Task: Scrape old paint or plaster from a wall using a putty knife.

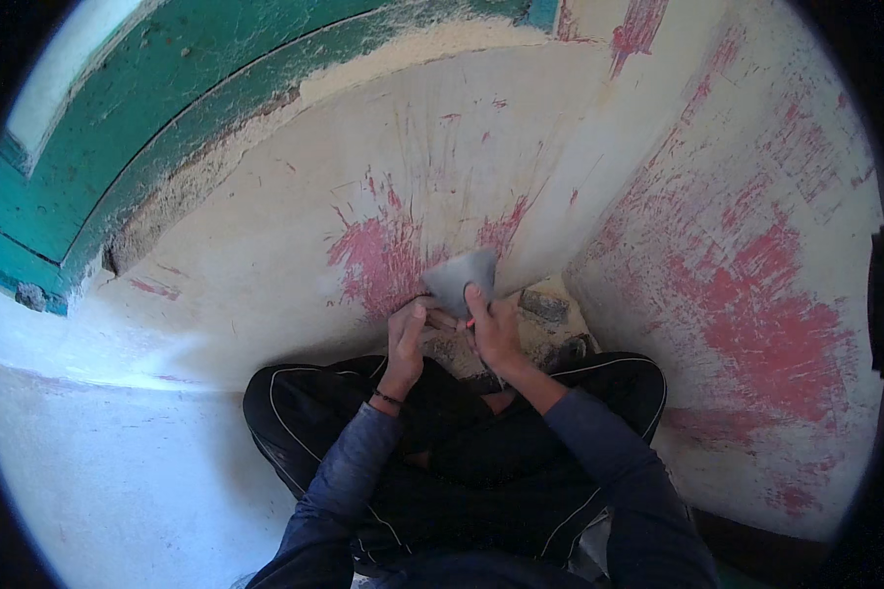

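A scraper with a wide, flat metal blade is held in my right hand, the thumb lying on the blade and a bit of red showing at the grip. My left hand is just left of it, its fingers reaching to the lower edge of the tool; whether it grips anything I cannot tell. Behind the blade, the pale wall carries patches of red paint with streaks above them. Crossed legs in black trousers lie below my hands.
A green painted frame curves across the upper left, with rough, broken plaster along its edge. At the right a second wall bears large red patches. Stone-like pieces and rubble lie in the corner, close by my right hand.
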`<state>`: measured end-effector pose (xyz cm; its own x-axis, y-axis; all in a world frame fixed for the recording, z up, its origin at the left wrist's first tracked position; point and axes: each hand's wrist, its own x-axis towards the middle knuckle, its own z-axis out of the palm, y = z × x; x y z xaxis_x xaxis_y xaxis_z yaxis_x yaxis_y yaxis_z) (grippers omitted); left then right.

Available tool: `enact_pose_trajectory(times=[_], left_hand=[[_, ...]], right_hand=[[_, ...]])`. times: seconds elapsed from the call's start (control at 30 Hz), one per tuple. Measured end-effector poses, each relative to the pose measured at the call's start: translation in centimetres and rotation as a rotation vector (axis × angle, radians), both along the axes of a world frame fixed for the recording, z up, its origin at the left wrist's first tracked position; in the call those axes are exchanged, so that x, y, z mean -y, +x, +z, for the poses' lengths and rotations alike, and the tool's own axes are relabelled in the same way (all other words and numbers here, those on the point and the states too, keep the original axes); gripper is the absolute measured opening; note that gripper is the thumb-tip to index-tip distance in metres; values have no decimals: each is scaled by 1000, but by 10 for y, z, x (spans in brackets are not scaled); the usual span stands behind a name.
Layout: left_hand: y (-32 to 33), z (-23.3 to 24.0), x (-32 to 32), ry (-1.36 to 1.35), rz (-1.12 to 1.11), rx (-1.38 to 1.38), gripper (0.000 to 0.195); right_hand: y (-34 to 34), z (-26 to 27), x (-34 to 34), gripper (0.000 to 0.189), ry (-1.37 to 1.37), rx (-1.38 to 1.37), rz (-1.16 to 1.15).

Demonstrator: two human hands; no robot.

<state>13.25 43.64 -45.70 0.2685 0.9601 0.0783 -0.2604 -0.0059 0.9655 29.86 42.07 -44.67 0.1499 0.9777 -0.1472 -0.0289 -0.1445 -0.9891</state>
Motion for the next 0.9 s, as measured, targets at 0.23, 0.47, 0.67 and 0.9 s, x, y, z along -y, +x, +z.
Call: enact_pose_trajectory(times=[0.23, 0.47, 0.67, 0.9], left_hand=[[0, -10, -1, 80, 25, 69, 70], [-4, -20, 0, 47, 117, 162, 74], [-3, -26, 2, -5, 52, 174, 76], [-4, -39, 5, 5, 168, 242, 68]], right_hand=[[-2, 38, -4, 70, 4, -46, 35], [-8, 32, 3, 71, 30, 126, 48], [-6, -1, 6, 73, 50, 267, 49], [-7, 7, 8, 78, -28, 193, 75]])
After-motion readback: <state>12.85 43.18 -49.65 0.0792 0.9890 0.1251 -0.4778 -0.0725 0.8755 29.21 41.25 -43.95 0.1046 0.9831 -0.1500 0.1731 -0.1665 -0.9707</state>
